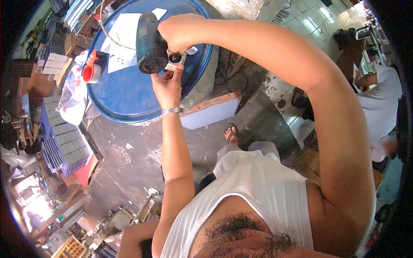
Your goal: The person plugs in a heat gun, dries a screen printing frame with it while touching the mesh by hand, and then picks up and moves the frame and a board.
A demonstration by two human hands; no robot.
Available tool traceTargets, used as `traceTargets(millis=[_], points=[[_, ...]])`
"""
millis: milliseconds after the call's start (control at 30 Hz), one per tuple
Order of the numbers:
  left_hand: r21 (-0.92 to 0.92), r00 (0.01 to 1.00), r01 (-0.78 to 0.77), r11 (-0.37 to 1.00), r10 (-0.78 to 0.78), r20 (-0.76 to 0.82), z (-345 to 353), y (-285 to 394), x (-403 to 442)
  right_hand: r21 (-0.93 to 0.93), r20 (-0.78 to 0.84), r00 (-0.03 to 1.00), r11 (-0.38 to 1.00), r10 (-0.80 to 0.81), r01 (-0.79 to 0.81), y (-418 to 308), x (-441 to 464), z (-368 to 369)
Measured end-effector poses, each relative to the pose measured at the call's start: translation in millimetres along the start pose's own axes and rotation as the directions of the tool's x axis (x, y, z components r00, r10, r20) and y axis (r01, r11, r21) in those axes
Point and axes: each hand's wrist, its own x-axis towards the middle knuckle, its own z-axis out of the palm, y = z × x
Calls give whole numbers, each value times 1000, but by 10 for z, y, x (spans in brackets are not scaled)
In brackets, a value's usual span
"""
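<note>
A dark teal handheld power tool [148,41] with side vents and a round rear end lies across the view above the blue drum top [133,90]. Whether it is a drill or a heat gun I cannot tell. My right hand [183,32] is closed in a fist at its side, where the handle is hidden. My left hand [167,88], with a metal band on the wrist, pinches a small pale block [173,64] with a dark round opening, beside the tool's rear. Some of the left fingers are hidden beneath the tool.
White paper sheets [122,32] and an orange-and-white cup-like thing [91,73] are on the drum top. A pale cable [103,26] curves over it. A white panel [211,114] leans beside the drum. Stacked booklets [64,133] stand at left; a person in a pale shirt [378,107] is at right.
</note>
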Motion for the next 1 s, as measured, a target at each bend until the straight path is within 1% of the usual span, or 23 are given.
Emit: traceTargets(millis=[33,67,167,233,300,333,367,433,467,567,633,667,700,733,767,800,833,867,900,933,1000], points=[[-27,1000,8,1000,-8,6,-2,58,-26,-19,-7,1000,1000,1,-2,-20,-2,1],[-20,999,51,998,-51,16,-17,146,-38,-38,-13,1000,999,1,-2,-41,-8,-8],[22,995,97,995,-97,-17,-12,157,-23,-91,-37,999,996,1,-5,20,122,128],[-7,995,94,996,-94,-35,-3,206,-20,-114,-85,996,993,-16,6,101,152,227],[-39,993,103,994,-105,-45,-6,212,-26,-76,-190,982,997,-21,7,137,-2,228],[-27,997,35,999,-37,-75,10,89,18,-54,-236,972,998,-21,8,169,-100,243],[106,996,73,992,-66,-67,-14,198,-16,-12,-302,952,998,-58,57,205,-219,250],[246,994,65,967,-40,-105,-8,196,-3,58,-443,889,985,-118,160,327,-463,207],[264,992,83,961,-53,-119,-8,226,-20,85,-460,888,994,-22,69,445,-555,258],[336,983,-5,942,66,-170,27,306,-96,-36,-514,839,981,-181,190,563,-1089,67],[379,986,3,925,61,-156,13,306,-98,-33,-630,699,911,-339,412,737,-1458,73],[390,985,-6,921,73,-157,6,318,-106,27,-573,778,943,-256,330,706,-1706,3],[395,985,-24,918,90,-150,12,329,-99,384,-531,843,862,-86,330,825,-1852,143],[364,988,-24,931,77,-133,-15,246,-73,199,-457,885,959,-93,204,742,-2040,1],[340,973,-113,933,174,-154,7,174,-85,-82,-674,706,972,-218,221,1005,-2182,291],[246,980,-110,963,146,-133,39,-113,73,1,-601,770,963,-213,268,1034,-2293,194],[183,983,-117,976,139,-116,58,42,-5,2,-477,876,996,-72,84,992,-2469,59],[356,986,-63,933,112,-120,19,226,-74,5,-516,855,998,-49,60,1049,-2603,91],[356,971,-124,926,187,-149,45,200,-63,-59,-588,801,993,-114,99,1063,-2755,72],[334,970,-137,932,195,-146,29,180,-60,-92,-570,818,995,-73,26,1069,-2878,78],[282,963,-163,946,215,-165,39,196,-86,-71,-644,765,996,-9,-49,1122,-3114,218]])
